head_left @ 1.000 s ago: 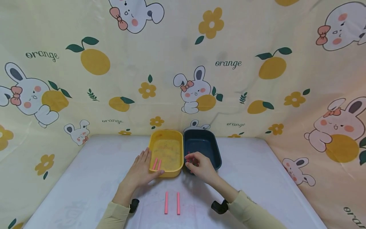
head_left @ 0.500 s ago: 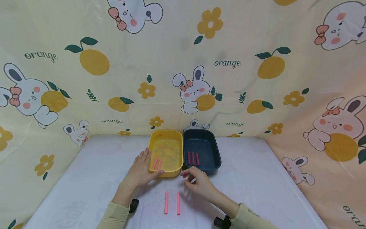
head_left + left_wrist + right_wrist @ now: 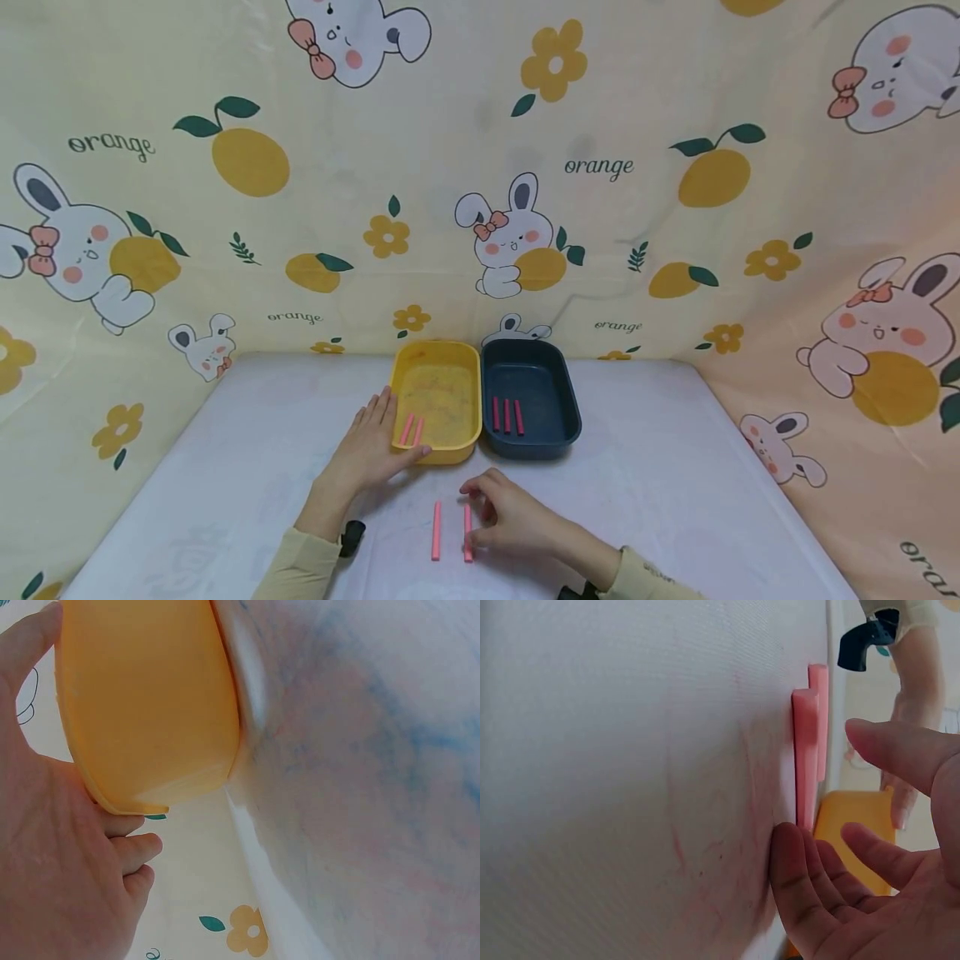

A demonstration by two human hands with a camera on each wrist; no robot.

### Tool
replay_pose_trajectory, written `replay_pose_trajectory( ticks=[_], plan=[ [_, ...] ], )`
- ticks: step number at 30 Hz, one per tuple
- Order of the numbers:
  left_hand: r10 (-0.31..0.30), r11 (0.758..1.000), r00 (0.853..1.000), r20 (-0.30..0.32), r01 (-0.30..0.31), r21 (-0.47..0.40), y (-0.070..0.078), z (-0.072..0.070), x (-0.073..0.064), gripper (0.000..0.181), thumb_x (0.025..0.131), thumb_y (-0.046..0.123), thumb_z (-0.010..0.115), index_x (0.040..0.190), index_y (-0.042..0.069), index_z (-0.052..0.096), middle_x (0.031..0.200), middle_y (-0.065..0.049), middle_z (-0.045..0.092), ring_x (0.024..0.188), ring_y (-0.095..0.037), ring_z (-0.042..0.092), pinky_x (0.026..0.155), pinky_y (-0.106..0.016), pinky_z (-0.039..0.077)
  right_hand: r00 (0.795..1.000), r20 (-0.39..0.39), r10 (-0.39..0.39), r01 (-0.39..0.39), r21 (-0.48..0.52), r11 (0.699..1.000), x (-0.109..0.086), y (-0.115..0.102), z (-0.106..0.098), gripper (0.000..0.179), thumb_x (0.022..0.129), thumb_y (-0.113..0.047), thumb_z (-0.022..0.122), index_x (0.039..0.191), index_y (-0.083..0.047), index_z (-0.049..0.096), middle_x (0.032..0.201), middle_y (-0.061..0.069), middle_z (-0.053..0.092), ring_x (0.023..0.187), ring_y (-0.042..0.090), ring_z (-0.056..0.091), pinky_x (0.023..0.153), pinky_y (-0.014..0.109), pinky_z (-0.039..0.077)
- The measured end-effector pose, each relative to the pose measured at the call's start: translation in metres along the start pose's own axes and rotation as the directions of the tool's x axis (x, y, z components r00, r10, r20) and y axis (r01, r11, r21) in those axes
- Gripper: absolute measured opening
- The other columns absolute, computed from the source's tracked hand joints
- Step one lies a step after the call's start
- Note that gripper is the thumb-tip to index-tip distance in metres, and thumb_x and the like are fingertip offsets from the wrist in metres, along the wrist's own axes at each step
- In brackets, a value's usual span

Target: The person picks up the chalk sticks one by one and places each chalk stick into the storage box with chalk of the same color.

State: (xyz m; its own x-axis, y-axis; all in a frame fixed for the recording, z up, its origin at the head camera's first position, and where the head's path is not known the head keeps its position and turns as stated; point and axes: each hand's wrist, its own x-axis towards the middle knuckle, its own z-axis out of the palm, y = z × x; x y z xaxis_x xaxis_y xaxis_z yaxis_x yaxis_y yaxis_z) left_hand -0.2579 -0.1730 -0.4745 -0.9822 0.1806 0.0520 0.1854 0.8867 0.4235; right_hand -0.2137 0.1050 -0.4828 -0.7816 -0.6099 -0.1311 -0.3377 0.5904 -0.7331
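Note:
My left hand (image 3: 367, 458) rests against the near left corner of a yellow plastic bin (image 3: 442, 457), its fingers straight along the side and its thumb at the front rim. In the left wrist view the fingers lie just under that rim. Two pink sticks, chalk-like in look, lie on the white table. Over the right stick (image 3: 468, 518) is my right hand (image 3: 521, 517), thumb near one end and fingertips near the other. The right wrist view shows a gap between thumb and stick (image 3: 805, 750), with fingertips down at the table. The left stick (image 3: 436, 532) lies parallel beside it.
A dark blue bin (image 3: 534, 450) stands right against the yellow one, with three darker pink sticks (image 3: 507, 417) inside. Two pink sticks (image 3: 417, 431) lie in the yellow bin. A patterned cloth (image 3: 600, 250) hangs behind the white table (image 3: 645, 467).
My right hand has left the blue bin, uncovering the three sticks there, and come toward me over the right stick on the table. My left hand has stayed put.

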Motion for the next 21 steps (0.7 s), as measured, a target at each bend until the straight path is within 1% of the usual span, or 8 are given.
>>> replay_pose_trajectory(
  ticks=[4, 7, 15, 21],
  plan=[
    [0.003, 1.000, 1.000, -0.005, -0.003, 0.002, 0.0001, 0.0006, 0.0004, 0.116, 0.091, 0.071, 0.062, 0.162, -0.009, 0.016, 0.171, -0.025, 0.011, 0.158, -0.044, 0.014, 0.128, -0.057, 0.015, 1.000, 0.019, 0.020, -0.020, -0.005, 1.000, -0.0001, -0.0024, 0.0005, 0.056, 0.081, -0.024, 0.088, 0.131, -0.016, 0.064, 0.111, -0.005, 0.054, 0.088, 0.006, 0.054, 0.075, 0.022, 0.051],
    [-0.006, 1.000, 1.000, -0.001, 0.006, 0.006, 0.0000, 0.0011, 0.0008, 0.116, 0.091, 0.070, 0.063, 0.162, -0.008, 0.016, 0.172, -0.025, 0.011, 0.158, -0.044, 0.013, 0.128, -0.056, 0.015, 0.999, 0.030, 0.032, -0.032, -0.016, 0.999, 0.0004, -0.0031, 0.0013, 0.055, 0.081, -0.026, 0.089, 0.129, -0.018, 0.064, 0.110, -0.006, 0.054, 0.089, 0.005, 0.054, 0.075, 0.022, 0.050],
    [-0.013, 1.000, 1.000, 0.004, 0.013, 0.009, 0.0005, -0.0001, 0.0008, 0.115, 0.092, 0.070, 0.063, 0.162, -0.008, 0.016, 0.172, -0.024, 0.011, 0.158, -0.043, 0.013, 0.129, -0.055, 0.013, 0.999, 0.035, -0.001, 0.004, -0.062, 0.998, 0.0019, -0.0037, 0.0049, 0.057, 0.079, -0.030, 0.091, 0.128, -0.019, 0.065, 0.106, -0.008, 0.052, 0.086, 0.005, 0.053, 0.072, 0.021, 0.047],
    [-0.007, 1.000, 1.000, 0.002, 0.007, 0.006, 0.0015, -0.0007, 0.0002, 0.114, 0.093, 0.069, 0.063, 0.162, -0.008, 0.015, 0.172, -0.024, 0.010, 0.158, -0.043, 0.013, 0.129, -0.054, 0.013, 1.000, 0.026, -0.011, 0.013, -0.062, 0.998, 0.0019, -0.0047, 0.0058, 0.057, 0.079, -0.028, 0.092, 0.129, -0.019, 0.065, 0.106, -0.009, 0.052, 0.086, 0.004, 0.052, 0.072, 0.021, 0.047]
  ],
)
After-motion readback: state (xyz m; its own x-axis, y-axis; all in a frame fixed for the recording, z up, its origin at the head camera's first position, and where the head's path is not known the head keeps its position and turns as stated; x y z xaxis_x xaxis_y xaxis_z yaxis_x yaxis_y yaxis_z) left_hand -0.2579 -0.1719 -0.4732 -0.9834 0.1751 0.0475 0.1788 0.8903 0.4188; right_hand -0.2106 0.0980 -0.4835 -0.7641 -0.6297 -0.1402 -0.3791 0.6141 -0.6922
